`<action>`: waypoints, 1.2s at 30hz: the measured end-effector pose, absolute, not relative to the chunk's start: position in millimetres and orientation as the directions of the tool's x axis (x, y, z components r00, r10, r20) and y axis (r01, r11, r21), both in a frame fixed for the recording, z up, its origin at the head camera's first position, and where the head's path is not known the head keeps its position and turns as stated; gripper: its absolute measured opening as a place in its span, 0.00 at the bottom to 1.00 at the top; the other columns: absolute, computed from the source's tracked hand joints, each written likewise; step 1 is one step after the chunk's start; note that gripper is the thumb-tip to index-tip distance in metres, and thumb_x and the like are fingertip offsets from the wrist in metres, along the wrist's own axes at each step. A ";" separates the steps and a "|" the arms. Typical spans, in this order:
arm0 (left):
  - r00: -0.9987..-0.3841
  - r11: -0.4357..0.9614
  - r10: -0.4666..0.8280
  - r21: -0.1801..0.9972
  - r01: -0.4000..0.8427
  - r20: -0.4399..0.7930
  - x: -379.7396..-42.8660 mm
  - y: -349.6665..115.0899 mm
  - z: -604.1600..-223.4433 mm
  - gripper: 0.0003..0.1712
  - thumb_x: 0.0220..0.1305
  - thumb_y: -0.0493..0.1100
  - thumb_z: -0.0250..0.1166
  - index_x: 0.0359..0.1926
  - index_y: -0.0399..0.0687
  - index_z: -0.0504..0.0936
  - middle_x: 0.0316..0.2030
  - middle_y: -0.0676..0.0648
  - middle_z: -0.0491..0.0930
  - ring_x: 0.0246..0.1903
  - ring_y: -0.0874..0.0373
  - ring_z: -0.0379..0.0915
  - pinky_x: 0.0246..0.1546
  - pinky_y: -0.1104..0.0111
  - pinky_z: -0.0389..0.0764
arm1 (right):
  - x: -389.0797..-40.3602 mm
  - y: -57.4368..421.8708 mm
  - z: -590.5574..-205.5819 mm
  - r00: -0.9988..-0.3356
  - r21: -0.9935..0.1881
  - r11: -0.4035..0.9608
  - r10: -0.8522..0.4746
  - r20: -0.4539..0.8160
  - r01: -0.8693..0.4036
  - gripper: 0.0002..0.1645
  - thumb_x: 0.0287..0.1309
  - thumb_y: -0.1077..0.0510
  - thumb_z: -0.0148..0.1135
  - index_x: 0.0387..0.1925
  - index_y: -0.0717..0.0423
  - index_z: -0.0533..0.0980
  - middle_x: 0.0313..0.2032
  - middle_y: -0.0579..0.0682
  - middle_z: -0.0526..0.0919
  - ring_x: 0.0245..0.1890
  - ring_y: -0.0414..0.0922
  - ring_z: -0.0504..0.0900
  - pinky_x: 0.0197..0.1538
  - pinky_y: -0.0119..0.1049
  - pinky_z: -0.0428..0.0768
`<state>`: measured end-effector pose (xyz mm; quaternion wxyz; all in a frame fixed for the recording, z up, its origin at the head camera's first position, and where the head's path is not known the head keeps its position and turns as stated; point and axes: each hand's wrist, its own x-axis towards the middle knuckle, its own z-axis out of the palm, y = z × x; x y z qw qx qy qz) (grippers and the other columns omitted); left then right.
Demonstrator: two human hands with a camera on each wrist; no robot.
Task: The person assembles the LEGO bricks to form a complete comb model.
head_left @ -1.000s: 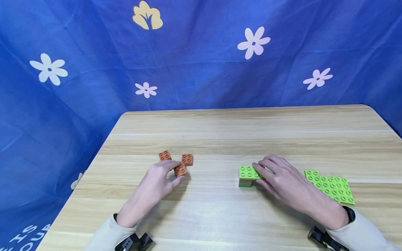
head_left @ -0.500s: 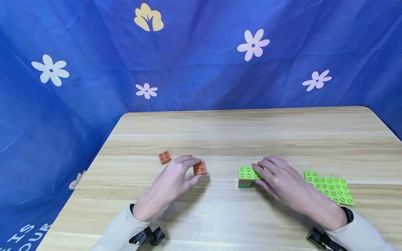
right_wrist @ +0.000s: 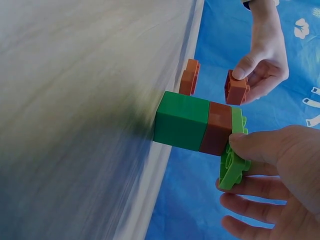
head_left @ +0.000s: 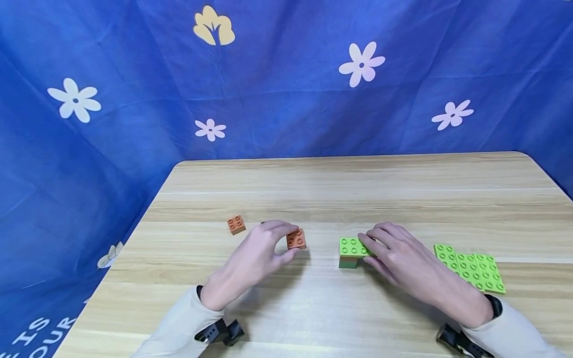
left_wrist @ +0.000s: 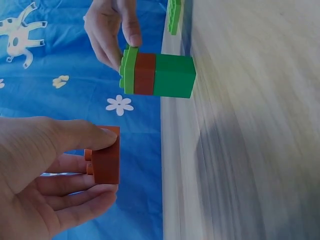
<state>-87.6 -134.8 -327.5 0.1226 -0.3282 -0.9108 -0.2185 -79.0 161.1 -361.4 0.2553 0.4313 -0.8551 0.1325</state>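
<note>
My left hand (head_left: 261,251) pinches a small reddish-brown toy building brick (head_left: 297,239) between thumb and fingers, studs up, raised off the table. To its right stands a short stack: a dark green brick (right_wrist: 181,121) at the bottom, a brown brick (right_wrist: 216,129) in the middle and a thin light green plate (head_left: 350,246) across the top. That plate sticks out past the bricks on the right. My right hand (head_left: 398,256) grips this overhanging end, thumb on one side and fingers on the other. In the left wrist view, the held brick (left_wrist: 106,160) is apart from the stack.
Another brown brick (head_left: 236,224) lies on the wooden table (head_left: 313,189) at the left, and one more is mostly hidden behind my left hand. Several light green plates (head_left: 472,268) lie together at the right, beyond my right forearm. A blue patterned cloth (head_left: 286,99) hangs behind.
My left hand has carried the brown brick rightward from the loose bricks toward the stack. My right hand keeps its grip on the light green plate.
</note>
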 end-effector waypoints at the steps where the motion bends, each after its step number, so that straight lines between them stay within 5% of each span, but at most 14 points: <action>1: -0.752 0.687 0.546 0.318 0.654 0.368 -87.5 -134.0 -327.8 0.23 0.48 0.38 0.75 0.46 0.34 0.82 0.43 0.41 0.84 0.45 0.50 0.81 0.49 0.65 0.81 | -79.1 161.0 -361.2 -0.497 -0.006 0.593 -0.670 0.551 -0.805 0.35 0.75 0.43 0.33 0.50 0.66 0.78 0.42 0.57 0.82 0.45 0.53 0.78 0.51 0.50 0.79; 13: -0.727 0.643 0.586 0.340 0.686 0.359 -86.5 -116.6 -326.6 0.23 0.51 0.39 0.74 0.48 0.33 0.81 0.44 0.40 0.83 0.47 0.49 0.79 0.52 0.63 0.80 | -79.9 160.5 -361.4 -0.498 -0.005 0.594 -0.670 0.550 -0.804 0.35 0.75 0.43 0.35 0.50 0.66 0.78 0.42 0.57 0.82 0.45 0.53 0.78 0.51 0.49 0.79; 24: -0.672 0.574 0.635 0.349 0.741 0.382 -86.7 -97.6 -321.5 0.22 0.53 0.41 0.73 0.48 0.35 0.82 0.44 0.41 0.83 0.46 0.50 0.80 0.53 0.66 0.79 | -79.6 160.7 -360.9 -0.505 -0.013 0.595 -0.670 0.544 -0.804 0.27 0.70 0.46 0.47 0.50 0.66 0.78 0.42 0.57 0.82 0.45 0.53 0.78 0.51 0.49 0.79; 36: -0.616 0.496 0.668 0.366 0.787 0.418 -92.4 -80.0 -325.3 0.21 0.55 0.41 0.72 0.48 0.35 0.82 0.44 0.42 0.84 0.46 0.52 0.80 0.53 0.72 0.78 | -80.0 160.5 -361.0 -0.508 -0.017 0.596 -0.670 0.541 -0.803 0.30 0.72 0.45 0.44 0.50 0.66 0.78 0.42 0.56 0.82 0.45 0.52 0.78 0.51 0.49 0.79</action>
